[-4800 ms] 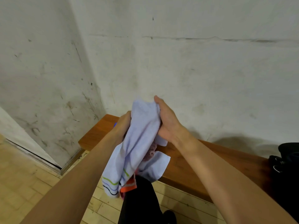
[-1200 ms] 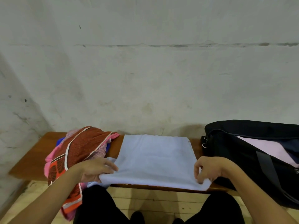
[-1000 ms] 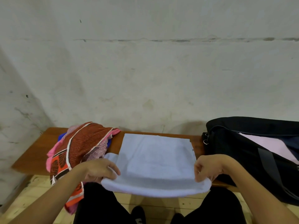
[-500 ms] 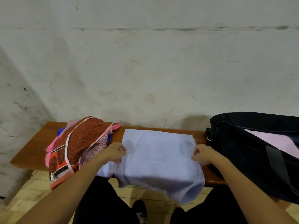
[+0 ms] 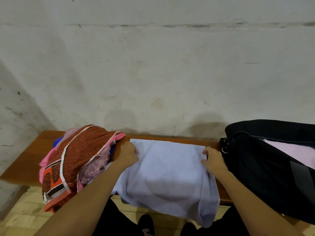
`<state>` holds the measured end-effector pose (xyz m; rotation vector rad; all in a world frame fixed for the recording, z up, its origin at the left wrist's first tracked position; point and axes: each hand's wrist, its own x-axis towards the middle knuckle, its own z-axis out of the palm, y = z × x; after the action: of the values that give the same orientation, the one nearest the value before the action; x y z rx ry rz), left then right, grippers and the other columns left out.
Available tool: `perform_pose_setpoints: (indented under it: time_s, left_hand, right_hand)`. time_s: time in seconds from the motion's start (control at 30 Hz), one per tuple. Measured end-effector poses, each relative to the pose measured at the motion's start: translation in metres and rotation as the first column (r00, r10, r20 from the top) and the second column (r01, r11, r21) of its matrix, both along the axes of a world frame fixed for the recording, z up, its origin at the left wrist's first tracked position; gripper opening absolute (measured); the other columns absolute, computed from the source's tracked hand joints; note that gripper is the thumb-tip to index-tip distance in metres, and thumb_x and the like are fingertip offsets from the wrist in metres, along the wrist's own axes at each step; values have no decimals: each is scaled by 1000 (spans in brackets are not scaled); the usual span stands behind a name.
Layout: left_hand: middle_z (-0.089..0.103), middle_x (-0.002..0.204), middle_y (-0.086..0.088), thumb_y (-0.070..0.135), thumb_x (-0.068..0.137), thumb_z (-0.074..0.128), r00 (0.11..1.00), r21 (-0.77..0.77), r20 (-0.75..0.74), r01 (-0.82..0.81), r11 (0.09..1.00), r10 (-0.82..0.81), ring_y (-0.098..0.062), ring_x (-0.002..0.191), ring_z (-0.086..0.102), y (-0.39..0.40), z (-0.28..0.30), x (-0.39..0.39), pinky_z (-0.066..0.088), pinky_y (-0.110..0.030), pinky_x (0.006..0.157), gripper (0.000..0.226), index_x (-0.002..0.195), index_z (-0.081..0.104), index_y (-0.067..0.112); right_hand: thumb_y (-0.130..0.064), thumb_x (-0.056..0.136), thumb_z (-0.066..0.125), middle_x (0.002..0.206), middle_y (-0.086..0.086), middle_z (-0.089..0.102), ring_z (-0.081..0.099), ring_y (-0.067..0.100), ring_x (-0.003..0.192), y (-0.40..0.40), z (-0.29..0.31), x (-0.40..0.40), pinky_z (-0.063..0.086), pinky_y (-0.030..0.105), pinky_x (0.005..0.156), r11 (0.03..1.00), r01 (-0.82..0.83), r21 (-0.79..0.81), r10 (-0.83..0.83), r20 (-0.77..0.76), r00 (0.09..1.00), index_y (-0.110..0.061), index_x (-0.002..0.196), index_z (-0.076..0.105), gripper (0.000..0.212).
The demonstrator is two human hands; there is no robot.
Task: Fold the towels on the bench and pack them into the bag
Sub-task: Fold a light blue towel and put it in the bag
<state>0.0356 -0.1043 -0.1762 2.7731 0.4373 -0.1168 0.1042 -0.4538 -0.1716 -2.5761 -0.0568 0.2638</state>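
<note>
- The pale blue towel (image 5: 168,174) lies between the hands on the worktop (image 5: 29,160), far edge along the wall, near end drooping off the front.
- Left hand (image 5: 127,155) and right hand (image 5: 213,160) pinch its far corners.
- The black bag (image 5: 265,167) sits just right of the right hand.

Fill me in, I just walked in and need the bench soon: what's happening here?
A person is folding a pale blue towel on the wooden bench. The left hand and right hand each pinch a far corner, while the near edge droops off the front. A heap of red and pink patterned towels waits unfolded at the left; the open black bag at the right already holds something pink.
</note>
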Motion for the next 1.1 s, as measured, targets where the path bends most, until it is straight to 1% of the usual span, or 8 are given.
perform_pose_setpoints:
  time_s: [0.1,0.23,0.4,0.57,0.7,0.77,0.93,1.1]
  left_hand:
    - [48,125,-3,26,61,80,999,-33,-34,-19,999,18,-25,112,51,2,1,6,50,-35,90,73,128,53,22]
    - [50,132,-7,31,57,82,998,-73,-59,-20,997,15,-27,117,51,6,1,13,50,-40,93,97,141,37,13]
    - [60,112,-12,36,78,73,974,-297,-57,-226,928,219,-28,100,60,10,-5,23,54,-44,87,78,140,39,5]
    - [33,151,-15,35,90,64,952,-462,-47,-289,838,302,-34,131,42,12,-12,31,47,-41,97,81,153,20,11]
    - [55,86,-25,26,92,60,933,-458,-60,-341,821,354,-35,76,58,14,-14,39,51,-43,62,29,98,57,-2]
    - [30,60,-9,15,94,55,931,-481,-55,-342,808,361,-20,52,33,12,-13,42,29,-30,50,36,64,34,12]
    - [29,63,-1,10,94,44,925,-618,-34,-317,720,379,-16,58,25,10,-7,49,24,-31,56,35,63,34,20]
    - [26,55,1,25,90,43,907,-580,-72,-377,722,416,-17,53,26,7,-2,45,23,-32,56,35,58,31,20]
  right_hand:
    - [7,88,57,113,10,58,59,23,95,3,0,2,56,35,80,1000,-18,-7,18,18,1000,-16,129,47,49]
    - [13,85,52,123,14,52,55,29,108,4,1,4,51,38,89,995,-42,90,45,-29,999,-18,148,31,74]
    - [1,89,60,102,6,58,56,24,98,3,1,8,45,26,79,981,-9,193,33,-119,992,-8,145,39,61]
    - [-9,88,66,113,4,59,57,18,96,-4,-3,16,49,25,75,959,-41,281,87,-153,984,-13,128,56,41]
    - [-8,91,68,123,5,58,57,23,112,-4,-9,21,51,33,91,888,9,460,62,-139,988,-14,122,60,32]
    - [-8,93,65,122,4,58,56,24,114,-2,-13,22,50,32,92,846,80,526,-7,-140,990,-13,119,63,26]
    - [-11,97,60,121,5,59,54,22,115,4,-9,29,48,37,101,756,258,601,-210,-151,966,-12,121,61,23]
    - [-7,96,59,102,4,68,61,18,96,-3,-8,29,51,27,85,875,159,458,-134,-87,987,-6,103,73,16]
